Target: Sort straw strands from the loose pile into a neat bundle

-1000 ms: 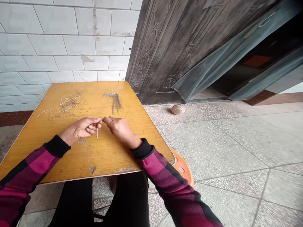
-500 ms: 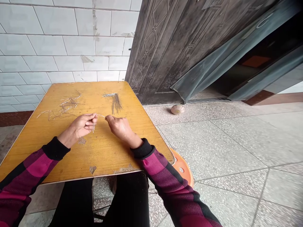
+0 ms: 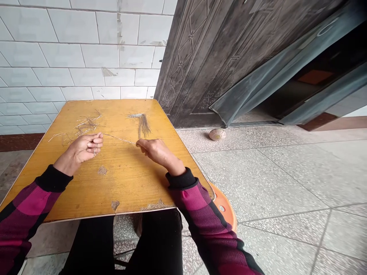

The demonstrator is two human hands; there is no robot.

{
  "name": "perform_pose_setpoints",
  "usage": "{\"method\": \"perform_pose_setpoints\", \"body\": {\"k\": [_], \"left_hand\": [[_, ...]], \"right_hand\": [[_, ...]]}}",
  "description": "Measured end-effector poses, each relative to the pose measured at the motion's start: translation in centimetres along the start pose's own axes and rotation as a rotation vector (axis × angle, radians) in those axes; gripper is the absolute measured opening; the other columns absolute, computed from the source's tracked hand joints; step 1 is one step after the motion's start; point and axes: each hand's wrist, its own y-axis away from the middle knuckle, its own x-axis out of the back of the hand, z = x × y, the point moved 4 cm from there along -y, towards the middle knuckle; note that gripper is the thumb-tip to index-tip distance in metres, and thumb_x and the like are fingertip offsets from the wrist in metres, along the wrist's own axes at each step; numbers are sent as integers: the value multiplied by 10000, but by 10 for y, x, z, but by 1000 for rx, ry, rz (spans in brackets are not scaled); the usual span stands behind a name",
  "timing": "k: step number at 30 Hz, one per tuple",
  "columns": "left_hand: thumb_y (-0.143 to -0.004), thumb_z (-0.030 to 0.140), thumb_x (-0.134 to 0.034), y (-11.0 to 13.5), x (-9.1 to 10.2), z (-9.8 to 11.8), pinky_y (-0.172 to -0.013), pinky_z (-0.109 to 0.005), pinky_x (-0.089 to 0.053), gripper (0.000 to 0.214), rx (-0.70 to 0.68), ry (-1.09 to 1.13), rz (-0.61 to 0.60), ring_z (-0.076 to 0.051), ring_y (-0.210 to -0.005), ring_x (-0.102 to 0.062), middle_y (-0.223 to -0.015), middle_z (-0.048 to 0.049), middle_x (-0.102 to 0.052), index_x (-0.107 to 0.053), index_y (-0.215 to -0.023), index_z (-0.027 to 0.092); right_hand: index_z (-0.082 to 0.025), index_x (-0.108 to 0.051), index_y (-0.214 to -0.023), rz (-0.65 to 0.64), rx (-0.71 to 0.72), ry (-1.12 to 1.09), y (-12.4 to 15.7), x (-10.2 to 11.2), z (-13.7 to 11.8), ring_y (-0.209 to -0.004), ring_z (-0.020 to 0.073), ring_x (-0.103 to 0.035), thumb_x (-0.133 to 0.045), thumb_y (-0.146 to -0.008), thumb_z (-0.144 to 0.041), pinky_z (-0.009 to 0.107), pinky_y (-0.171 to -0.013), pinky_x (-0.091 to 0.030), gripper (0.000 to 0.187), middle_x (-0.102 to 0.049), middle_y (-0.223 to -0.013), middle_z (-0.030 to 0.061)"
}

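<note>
A thin wire (image 3: 119, 138) stretches nearly straight between my two hands, above the wooden table (image 3: 123, 183). My left hand (image 3: 86, 148) pinches one end, and a short bent piece of wire hangs below its fingers. At the other end my right hand (image 3: 156, 151) is closed on the wire with thumb and forefinger. Behind my left hand lies a loose tangle of wires (image 3: 86, 124), some silvery, some dark. Beyond my right hand is a neater bundle of wires (image 3: 143, 123), bent at a corner.
White wall tiles (image 3: 100, 26) rise behind the table. A dark carved door (image 3: 200, 57) with a grey curtain (image 3: 246, 88) stands at the right. On the floor sit a round pale object (image 3: 217, 134) and an orange stool (image 3: 225, 206), partly under the table's right corner.
My hands have moved apart, the left one leftward and the right one rightward. A longer stretch of wire now shows between them.
</note>
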Motion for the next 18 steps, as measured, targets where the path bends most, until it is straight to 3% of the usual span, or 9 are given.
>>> {"method": "perform_pose_setpoints", "body": {"k": [4, 8, 11, 15, 18], "left_hand": [[-943, 62, -336, 5, 23, 15, -276, -108, -263, 305, 0, 5, 0, -15, -275, -352, -477, 63, -394, -487, -690, 140], [-910, 25, -361, 18, 54, 39, -270, -107, -272, 283, -84, -25, 1, -15, -268, -326, -477, 60, -396, -509, -693, 131], [-856, 32, -470, 28, 68, 44, -276, -103, -280, 218, -50, -167, -13, -7, -277, -286, -482, 56, -391, -536, -667, 119], [-790, 91, -598, 24, 54, 23, -289, -85, -220, 189, 97, -419, -180, 4, -321, -248, -488, 40, -390, -553, -608, 116], [-799, 213, -646, 12, 33, 1, -298, -99, -170, 257, 215, -576, -331, 4, -341, -233, -509, 22, -406, -542, -581, 125]], "right_hand": [[-168, -604, -903, -38, 3, -113, 2, -2, 9, -542, 77, -502, -395, -863, -92, 215, -577, -332, 226, -585, -631, -26], [-162, -634, -854, -101, -84, -195, 5, -2, 30, -502, 79, -540, -404, -874, -123, 216, -596, -390, 234, -603, -583, -29], [-149, -662, -820, 10, -157, -233, 3, 2, 38, -576, 109, -590, -457, -882, -198, 238, -619, -427, 220, -646, -638, 13], [-134, -683, -876, 200, -198, -399, -9, 4, 10, -572, 106, -573, -498, -907, -371, 235, -549, -433, 302, -659, -752, 52], [-134, -685, -907, 96, -93, -507, -24, -5, -35, -587, 88, -567, -541, -898, -385, 222, -551, -434, 289, -676, -841, 64]]}}
